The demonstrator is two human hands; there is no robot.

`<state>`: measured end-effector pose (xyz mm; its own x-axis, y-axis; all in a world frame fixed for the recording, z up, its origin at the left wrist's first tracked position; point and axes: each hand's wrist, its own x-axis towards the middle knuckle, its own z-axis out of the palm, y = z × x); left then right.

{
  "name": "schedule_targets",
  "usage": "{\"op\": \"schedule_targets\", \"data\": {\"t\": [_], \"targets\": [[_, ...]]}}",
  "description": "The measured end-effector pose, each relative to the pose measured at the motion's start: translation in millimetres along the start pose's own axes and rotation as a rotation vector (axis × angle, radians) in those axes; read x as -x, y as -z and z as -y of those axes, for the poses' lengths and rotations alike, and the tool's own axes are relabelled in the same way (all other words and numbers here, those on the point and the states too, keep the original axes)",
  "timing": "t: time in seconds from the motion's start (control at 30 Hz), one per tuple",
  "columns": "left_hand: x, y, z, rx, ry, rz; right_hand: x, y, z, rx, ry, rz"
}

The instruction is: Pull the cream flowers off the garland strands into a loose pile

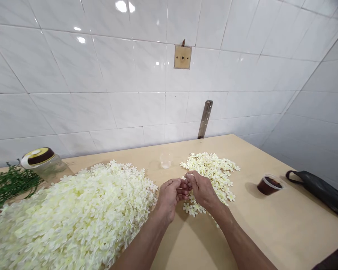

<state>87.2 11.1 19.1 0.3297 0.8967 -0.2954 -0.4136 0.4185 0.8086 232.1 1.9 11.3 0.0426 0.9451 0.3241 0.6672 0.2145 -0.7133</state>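
My left hand (170, 197) and my right hand (201, 187) meet over the table, fingertips pinched together. A small pale bit, which looks like an artificial flower (183, 177), shows between them, mostly hidden by the fingers. Behind and beside my right hand lies a loose spread of cream-white artificial flowers (211, 168). To the left of my left hand rises a much larger heap of white artificial flowers (92, 210). Just beyond the hands stands a small clear plastic cup (166, 161) with something whitish at its bottom.
On the wooden table (259, 232), a small tub of dark liquid (269, 185) and a black pouch (321, 189) lie right. Green plastic stems (12, 183) and a clear jar with a yellow-brown lid (46, 165) are at left. A metal strip (205, 120) leans against the tiled wall.
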Motion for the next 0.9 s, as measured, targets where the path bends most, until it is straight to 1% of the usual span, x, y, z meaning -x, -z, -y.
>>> {"op": "schedule_targets", "data": {"t": [0.13,0.23,0.33,0.4,0.53,0.6,0.67,0.73,0.87,0.9], "targets": [[3,2.2,7,-0.089,-0.027,-0.009,-1,7,-2,-0.023,-0.013,-0.032],[3,2.1,5,-0.082,-0.047,0.018,-1,6,2,-0.104,0.030,-0.042],[4,2.1,-3,-0.043,-0.057,0.056,2,2,8,-0.189,0.107,0.033],[5,3.8,-8,-0.009,-0.056,0.073,5,-1,14,-0.213,0.130,0.098],[3,11.0,-13,0.038,-0.018,0.123,11,-2,24,-0.323,0.105,0.212],[1,13.9,-13,0.038,0.020,0.130,12,-1,27,-0.373,0.098,0.241],[-1,15.0,-12,0.036,0.036,0.109,13,-1,29,-0.391,0.090,0.248],[-2,14.6,-12,0.028,0.001,0.087,12,-2,29,-0.357,0.094,0.195],[-2,13.5,-13,0.027,-0.106,-0.010,10,-8,25,-0.204,0.153,-0.036],[-2,13.4,-13,0.032,-0.119,-0.039,9,-9,24,-0.166,0.172,-0.073]]}}
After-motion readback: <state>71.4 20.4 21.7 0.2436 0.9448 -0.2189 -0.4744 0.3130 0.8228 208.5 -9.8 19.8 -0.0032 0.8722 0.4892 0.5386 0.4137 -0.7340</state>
